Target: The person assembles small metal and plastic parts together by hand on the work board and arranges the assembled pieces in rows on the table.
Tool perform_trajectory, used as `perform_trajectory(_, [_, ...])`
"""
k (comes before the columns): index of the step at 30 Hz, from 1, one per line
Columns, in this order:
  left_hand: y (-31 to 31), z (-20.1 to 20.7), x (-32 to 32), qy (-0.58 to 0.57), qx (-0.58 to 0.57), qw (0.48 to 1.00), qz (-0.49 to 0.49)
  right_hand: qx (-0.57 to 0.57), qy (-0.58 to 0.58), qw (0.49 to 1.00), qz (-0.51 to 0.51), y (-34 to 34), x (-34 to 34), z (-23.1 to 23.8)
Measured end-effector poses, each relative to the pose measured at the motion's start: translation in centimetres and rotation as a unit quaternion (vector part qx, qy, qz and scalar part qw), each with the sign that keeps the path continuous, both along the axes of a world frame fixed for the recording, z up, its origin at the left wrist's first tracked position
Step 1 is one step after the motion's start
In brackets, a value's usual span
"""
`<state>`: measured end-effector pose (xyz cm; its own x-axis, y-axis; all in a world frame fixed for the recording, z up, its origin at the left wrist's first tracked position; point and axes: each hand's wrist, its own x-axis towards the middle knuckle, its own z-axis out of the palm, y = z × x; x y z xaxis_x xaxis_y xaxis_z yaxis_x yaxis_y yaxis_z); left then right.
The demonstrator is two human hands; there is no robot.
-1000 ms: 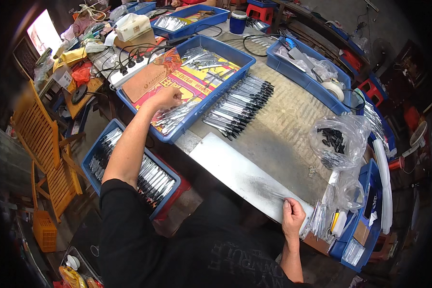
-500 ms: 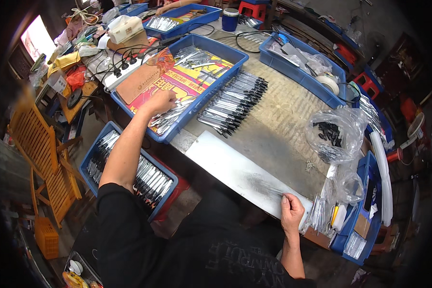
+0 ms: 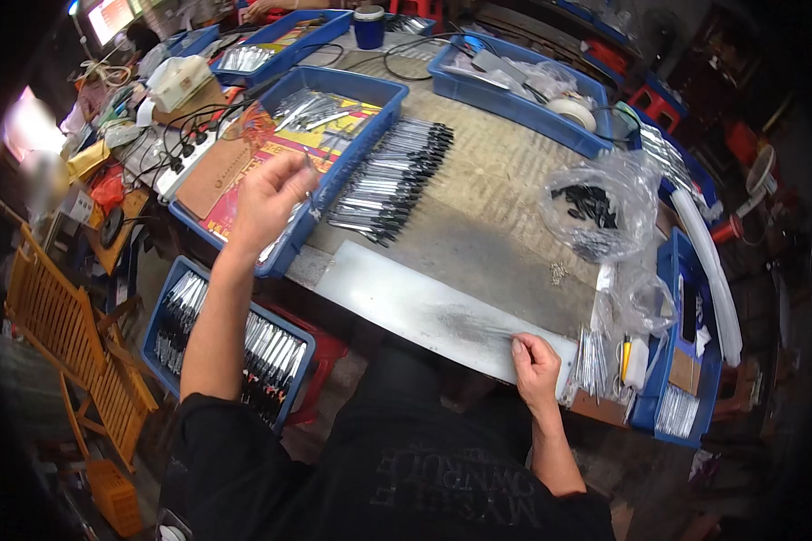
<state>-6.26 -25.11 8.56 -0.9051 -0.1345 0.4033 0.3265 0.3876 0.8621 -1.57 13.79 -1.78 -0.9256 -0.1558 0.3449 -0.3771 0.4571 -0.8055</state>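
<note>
My left hand [image 3: 274, 200] is above the near end of a blue tray [image 3: 390, 115] holding loose silver pen parts [image 3: 311, 110] on a red and yellow printed sheet. Its thumb and fingers are closed; a thin sliver shows at the fingertips, too small to name. My right hand [image 3: 536, 365] rests at the right end of a smooth white board [image 3: 406, 293] along the table's near edge. Thumb and index finger there are pressed together, and what they hold, if anything, is hidden. Right of the tray lies a row of silver pens [image 3: 390, 180] with black ends.
A clear plastic bag [image 3: 636, 203] of black parts [image 3: 591, 207] lies at the right, near small metal bits [image 3: 558, 272]. Silver rods [image 3: 591, 361] lie by my right hand. A blue bin of finished-looking pens [image 3: 275, 347] is below left. Another blue tray [image 3: 514, 99] holds tape.
My left hand has lifted from the pen parts in the tray and come nearer, fingers closed. My right hand stays at the board's end. The whole view has shifted slightly.
</note>
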Motion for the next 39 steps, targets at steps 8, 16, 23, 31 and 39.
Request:
perform_trajectory(8, [12.4,-4.2,1.7,-0.134,0.288,0.931,-0.178,-0.009,-0.047,0.998,0.031,-0.1,0.0,1.2])
perform_trajectory(16, [19.9,-6.9,3.4,-0.228,0.378,0.875,-0.200,-0.083,-0.104,0.987,0.093,-1.0,0.7,2.7])
perform_trajectory(23, [22.3,-7.6,4.6,-0.240,0.397,0.867,-0.184,-0.200,-0.251,0.937,0.137,-0.9,1.3,2.0])
perform_trajectory(31, [23.3,-8.6,5.3,-0.229,0.393,0.864,-0.216,-0.112,-0.111,0.986,0.062,0.2,2.5,2.0])
perform_trajectory(39, [23.1,-9.1,5.2,-0.235,0.401,0.863,-0.200,-0.028,-0.023,0.999,0.012,3.2,2.6,1.7])
